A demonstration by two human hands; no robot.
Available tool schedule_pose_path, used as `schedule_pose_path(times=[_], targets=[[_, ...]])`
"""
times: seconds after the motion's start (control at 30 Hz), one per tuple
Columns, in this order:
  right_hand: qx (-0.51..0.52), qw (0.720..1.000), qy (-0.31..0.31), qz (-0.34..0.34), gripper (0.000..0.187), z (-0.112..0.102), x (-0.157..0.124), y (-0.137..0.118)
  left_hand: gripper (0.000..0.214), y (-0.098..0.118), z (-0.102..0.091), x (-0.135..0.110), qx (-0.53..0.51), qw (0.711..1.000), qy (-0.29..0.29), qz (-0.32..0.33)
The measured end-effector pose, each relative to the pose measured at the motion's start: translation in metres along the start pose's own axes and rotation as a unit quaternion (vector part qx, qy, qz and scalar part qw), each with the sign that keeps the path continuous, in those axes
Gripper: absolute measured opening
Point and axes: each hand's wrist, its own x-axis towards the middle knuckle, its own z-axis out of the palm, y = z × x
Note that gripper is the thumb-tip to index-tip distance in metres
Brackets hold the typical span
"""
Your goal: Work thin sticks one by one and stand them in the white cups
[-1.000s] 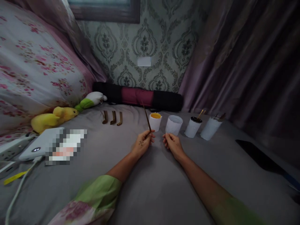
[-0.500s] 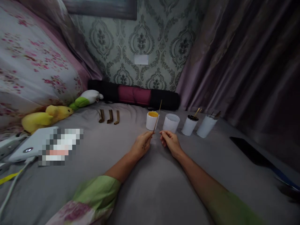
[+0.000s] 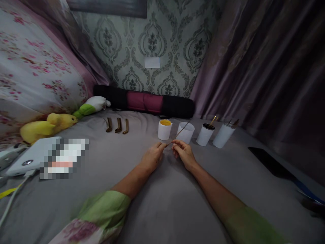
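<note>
Low over the grey sheet, my left hand (image 3: 153,156) pinches one end of a thin brown stick (image 3: 183,127). The stick slants up to the right, its far end passing in front of the empty-looking white cup (image 3: 185,133). My right hand (image 3: 185,153) is close beside the left, its thumb and fingertips closed on the stick near its lower part. Just behind my hands stands a white cup with yellow inside (image 3: 164,130). Farther left, three bent brown pieces (image 3: 118,125) stand in a row on the sheet.
To the right are a white cup with dark contents and sticks (image 3: 205,135) and a taller white container (image 3: 223,135). A black flat object (image 3: 269,162) lies farther right. Left are plush toys (image 3: 50,127), a white device (image 3: 33,156) and a cable. A rolled black-and-maroon bundle (image 3: 144,101) lies behind.
The stick has tipped from nearly upright to a slant toward the right. My right fingers have come onto it, while my left hand stays in about the same place.
</note>
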Motion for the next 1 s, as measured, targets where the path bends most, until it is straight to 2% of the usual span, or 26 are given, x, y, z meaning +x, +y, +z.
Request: schedule_pose_path(times=[0.3,0.6,0.7,0.83,0.9,1.0], targets=[[0.011,0.999,-0.023,-0.028,0.029,0.001,0.0,0.002,0.039,0.002,-0.001,0.002,0.087,0.995,-0.051,-0.025],[0.025,0.999,-0.017,-0.02,0.033,0.001,0.002,0.011,0.033,0.002,0.0,0.0,0.095,0.995,-0.037,-0.021],[0.026,1.0,-0.01,-0.014,0.032,0.001,0.002,0.011,0.03,0.001,0.003,0.0,0.045,0.999,-0.014,-0.026],[0.025,1.0,0.012,-0.003,0.032,0.0,0.003,0.01,0.026,-0.003,0.01,0.002,-0.076,0.996,0.039,-0.02],[0.023,0.999,0.031,-0.001,0.032,-0.001,0.003,0.009,0.024,-0.005,0.014,0.005,-0.148,0.986,0.063,-0.032],[0.018,0.998,0.058,0.003,0.032,-0.002,0.004,0.008,0.022,-0.005,0.02,0.01,-0.288,0.95,0.053,-0.111]])
